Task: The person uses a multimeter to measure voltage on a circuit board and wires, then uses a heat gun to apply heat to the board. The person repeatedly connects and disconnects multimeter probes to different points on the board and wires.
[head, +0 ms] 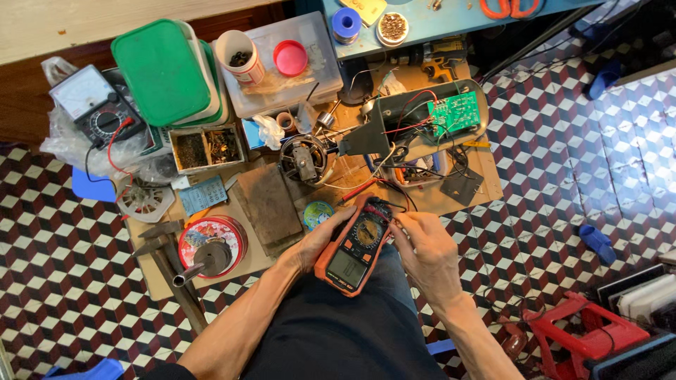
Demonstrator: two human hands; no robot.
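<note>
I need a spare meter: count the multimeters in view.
2. An orange digital multimeter held in both hands, left hand and right hand; a grey analogue multimeter at the far left. Clutter may hide others.

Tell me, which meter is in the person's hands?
The orange meter, held by left hand and right hand. The grey dial meter lies untouched, far left.

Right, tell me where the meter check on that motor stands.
Done: the motor lies bare on the board, the green circuit board exposed with its wires out. In hand: the left hand holds the orange multimeter; the right hand is at its top end by the dial. Left: neither hand holds a probe; the red probe lies on the board, so no part is being touched with it yet.
</note>
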